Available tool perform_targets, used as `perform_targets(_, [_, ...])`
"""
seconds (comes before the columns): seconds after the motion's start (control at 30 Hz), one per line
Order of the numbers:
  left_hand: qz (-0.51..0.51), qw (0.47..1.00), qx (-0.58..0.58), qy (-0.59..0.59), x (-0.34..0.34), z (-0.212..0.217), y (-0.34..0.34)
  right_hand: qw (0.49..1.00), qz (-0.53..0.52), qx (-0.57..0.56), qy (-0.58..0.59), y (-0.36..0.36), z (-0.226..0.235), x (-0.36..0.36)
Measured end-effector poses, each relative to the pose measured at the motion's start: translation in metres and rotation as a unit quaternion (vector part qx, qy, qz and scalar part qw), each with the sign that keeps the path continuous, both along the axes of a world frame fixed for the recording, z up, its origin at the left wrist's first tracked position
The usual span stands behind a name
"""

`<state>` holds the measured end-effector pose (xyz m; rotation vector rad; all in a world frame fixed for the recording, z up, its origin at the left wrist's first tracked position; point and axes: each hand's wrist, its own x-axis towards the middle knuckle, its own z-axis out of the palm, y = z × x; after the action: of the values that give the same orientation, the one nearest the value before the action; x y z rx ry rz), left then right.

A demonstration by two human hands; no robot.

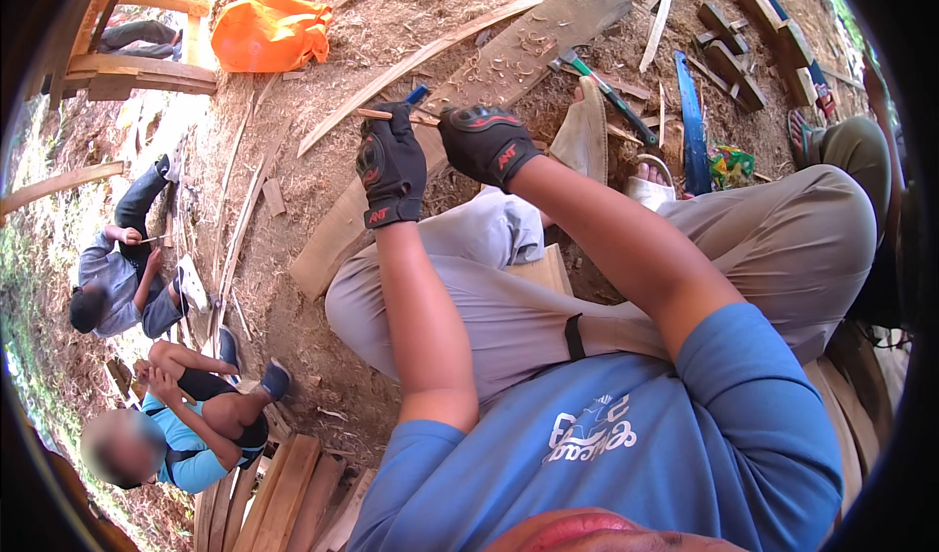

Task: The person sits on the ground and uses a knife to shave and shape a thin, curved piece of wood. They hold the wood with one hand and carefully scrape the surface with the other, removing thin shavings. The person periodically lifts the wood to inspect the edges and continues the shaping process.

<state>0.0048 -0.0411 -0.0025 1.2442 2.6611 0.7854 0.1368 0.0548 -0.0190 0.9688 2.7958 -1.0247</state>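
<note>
Both my hands wear black gloves with hard knuckle guards and are raised in front of my crossed legs. My left hand (391, 169) is closed around a thin wooden stick (373, 114), whose end pokes out to the left. The stick runs across to my right hand (486, 145), which is closed at its other end; its fingertips are hidden. A small blue piece (416, 94) shows just beyond my left fingers, and I cannot tell what it is. Beneath and beyond my hands lies a wide wooden plank (533, 48) scattered with curled shavings.
A green-handled hammer (611, 92) lies beyond my right hand, near a long blue strip (693, 122) and dark wooden blocks (734, 75). An orange bag (272, 34) sits far left. Two people (117, 283) sit at left; another person's leg (861, 156) is at right.
</note>
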Motion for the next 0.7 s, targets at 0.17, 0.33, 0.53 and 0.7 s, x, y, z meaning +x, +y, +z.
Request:
perform_targets(0.17, [-0.028, 0.999, 0.023, 0.041, 0.007, -0.008, 0.0, 0.995, 0.039, -0.027, -0.091, 0.015, -0.052, 0.027])
perform_targets(0.33, [-0.037, 0.999, 0.031, 0.022, 0.003, -0.009, 0.001, 0.998, -0.055, 0.016, 0.008, 0.022, -0.034, -0.004])
perform_targets(0.53, [-0.032, 0.997, 0.07, -0.003, -0.002, -0.021, -0.009, 0.998, -0.031, -0.054, 0.0, -0.006, -0.026, -0.009])
perform_targets(0.7, [0.006, 0.999, 0.04, -0.003, 0.001, -0.018, -0.011, 0.999, -0.034, 0.008, 0.033, -0.011, -0.033, -0.012])
